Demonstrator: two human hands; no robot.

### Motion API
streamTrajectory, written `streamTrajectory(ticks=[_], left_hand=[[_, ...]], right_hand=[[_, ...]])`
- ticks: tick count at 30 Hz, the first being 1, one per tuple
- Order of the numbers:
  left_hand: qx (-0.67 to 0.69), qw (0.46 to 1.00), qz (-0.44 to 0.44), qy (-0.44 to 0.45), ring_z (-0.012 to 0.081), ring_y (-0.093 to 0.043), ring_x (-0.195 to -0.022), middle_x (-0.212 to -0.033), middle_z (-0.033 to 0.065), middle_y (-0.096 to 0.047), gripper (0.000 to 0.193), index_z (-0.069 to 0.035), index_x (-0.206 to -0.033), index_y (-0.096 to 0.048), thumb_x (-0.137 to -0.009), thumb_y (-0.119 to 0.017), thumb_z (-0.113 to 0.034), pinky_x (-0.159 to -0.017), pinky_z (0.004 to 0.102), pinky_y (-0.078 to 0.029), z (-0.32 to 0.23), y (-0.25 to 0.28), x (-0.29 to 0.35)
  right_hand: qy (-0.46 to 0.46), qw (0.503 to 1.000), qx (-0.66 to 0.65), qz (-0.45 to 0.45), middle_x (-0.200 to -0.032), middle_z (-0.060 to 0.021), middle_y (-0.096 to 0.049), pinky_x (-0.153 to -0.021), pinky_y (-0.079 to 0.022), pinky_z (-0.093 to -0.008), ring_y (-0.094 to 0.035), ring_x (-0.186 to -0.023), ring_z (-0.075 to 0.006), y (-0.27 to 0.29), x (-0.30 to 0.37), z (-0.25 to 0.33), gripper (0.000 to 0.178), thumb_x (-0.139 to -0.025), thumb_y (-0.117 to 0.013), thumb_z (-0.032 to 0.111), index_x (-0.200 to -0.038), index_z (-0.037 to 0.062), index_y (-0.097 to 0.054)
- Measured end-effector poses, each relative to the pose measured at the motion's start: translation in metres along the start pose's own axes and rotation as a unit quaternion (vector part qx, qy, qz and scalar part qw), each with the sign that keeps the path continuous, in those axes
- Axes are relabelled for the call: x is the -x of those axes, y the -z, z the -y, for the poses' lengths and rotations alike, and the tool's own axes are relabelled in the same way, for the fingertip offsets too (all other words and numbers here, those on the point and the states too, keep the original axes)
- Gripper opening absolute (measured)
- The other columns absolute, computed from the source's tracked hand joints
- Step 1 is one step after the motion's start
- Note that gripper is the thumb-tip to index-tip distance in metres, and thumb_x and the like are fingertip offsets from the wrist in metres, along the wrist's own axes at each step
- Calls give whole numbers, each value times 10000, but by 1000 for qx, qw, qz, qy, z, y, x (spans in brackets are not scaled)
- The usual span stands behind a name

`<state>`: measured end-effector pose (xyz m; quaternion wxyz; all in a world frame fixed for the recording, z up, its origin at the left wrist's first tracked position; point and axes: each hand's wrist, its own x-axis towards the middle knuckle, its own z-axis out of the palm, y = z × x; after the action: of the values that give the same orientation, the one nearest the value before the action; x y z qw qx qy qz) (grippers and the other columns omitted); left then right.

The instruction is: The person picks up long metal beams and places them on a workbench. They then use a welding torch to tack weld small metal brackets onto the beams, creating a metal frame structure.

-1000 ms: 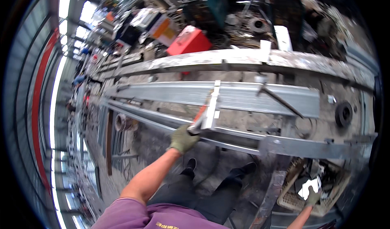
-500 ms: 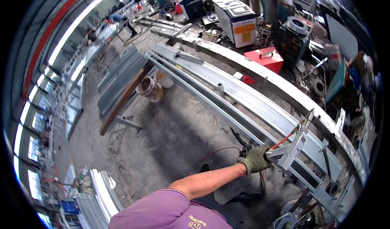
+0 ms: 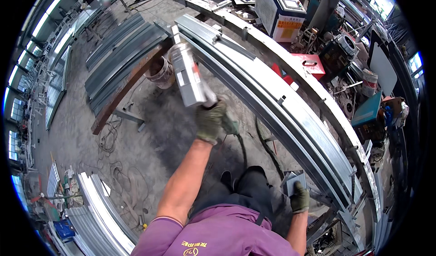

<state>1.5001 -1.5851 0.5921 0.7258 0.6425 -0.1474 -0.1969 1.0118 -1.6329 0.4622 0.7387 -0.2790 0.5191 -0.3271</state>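
My left hand, in a green-grey knit glove, is closed round the grip of a silver-grey, boxy welding gun, slightly blurred. The gun points away from me, over the floor beside the long steel channels. A dark cable hangs below the hand. Low on the right, my gloved right hand grips a small flat grey metal plate, its thumb over the face. The plate is near the close end of the channels.
A rusty beam bears grey ribbed sheets. A bucket stands beside it. Beyond the channels runs a long rail, with a red box and a white-and-blue machine cabinet behind. Cables lie on the floor.
My left hand has swung the welding gun from the channels' near right end leftward and away. My right hand has come into view with the metal plate. The view has shifted.
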Motion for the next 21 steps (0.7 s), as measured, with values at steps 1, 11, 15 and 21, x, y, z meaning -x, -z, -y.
streamTrajectory(ticks=[1,11,15,21], left_hand=[[18,1000,-10,5,107,-624,-725,-829,-11,-687,77,-57,-920,-721,-930,-782,-103,-663,311,-497,-3,18,-10],[-32,991,-133,-7,119,-643,-724,-826,11,-678,133,-58,-930,-701,-859,-793,7,-675,305,-547,45,116,-107],[-28,989,-138,50,122,-636,-723,-836,12,-674,146,-64,-926,-691,-878,-739,65,-672,299,-539,53,105,-141],[-29,985,-141,93,108,-616,-804,-935,2,-665,185,-69,-982,-684,-863,-781,34,-715,306,-544,68,86,-181]], right_hand=[[-18,1000,-8,13,-1169,-120,-760,-976,-605,-458,-747,-1063,-287,-18,-12,3,458,-916,-817,179,-1309,-11,-679],[-69,990,8,123,-1199,-143,-766,-983,-615,-455,-753,-1085,-307,-187,-127,32,521,-889,-832,166,-1343,-20,-657],[-83,984,-15,158,-1227,-159,-751,-1009,-597,-450,-742,-1113,-315,-253,-169,56,532,-881,-793,114,-1373,-13,-635],[-51,968,-21,247,-1227,-155,-742,-987,-607,-444,-738,-1105,-304,-404,-219,128,501,-881,-723,66,-1368,6,-620]])
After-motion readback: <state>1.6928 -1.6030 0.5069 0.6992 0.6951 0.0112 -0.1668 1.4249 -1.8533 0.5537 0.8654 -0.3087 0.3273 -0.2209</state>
